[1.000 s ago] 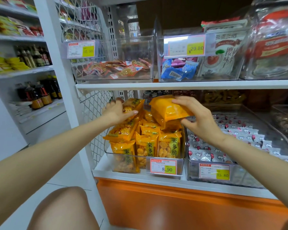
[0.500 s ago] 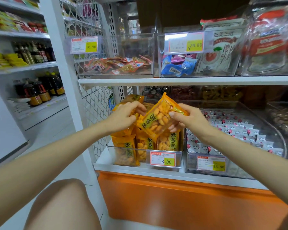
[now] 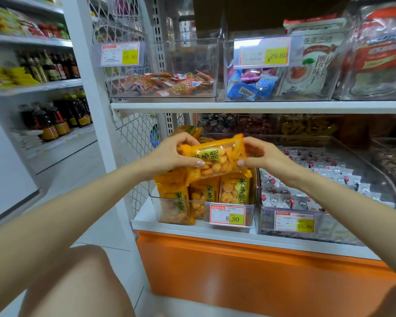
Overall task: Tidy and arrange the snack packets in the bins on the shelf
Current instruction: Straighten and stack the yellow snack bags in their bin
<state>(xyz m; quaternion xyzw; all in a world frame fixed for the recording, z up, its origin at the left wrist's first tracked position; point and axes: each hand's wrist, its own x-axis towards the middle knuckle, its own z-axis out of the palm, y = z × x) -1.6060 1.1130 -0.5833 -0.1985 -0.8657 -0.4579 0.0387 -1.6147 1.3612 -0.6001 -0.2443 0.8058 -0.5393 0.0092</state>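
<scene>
Above front bin (image 3: 160,203): orange snack packet (image 3: 215,156) held flat, left hand (image 3: 169,156) and right hand (image 3: 261,157) pinching opposite ends. Looks light, crinkly, slippery; contents likely crushable, so grip edge seams.

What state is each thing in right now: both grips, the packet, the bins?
Left grip, pinching the held packet's left end.
Right grip, pinching its right end.
Held packet, sealed, turned sideways over the standing row.
Standing packets, upright, side by side at the front.
Clear bin, nearly full.
Upper-left bin, only a low layer of packets.
</scene>
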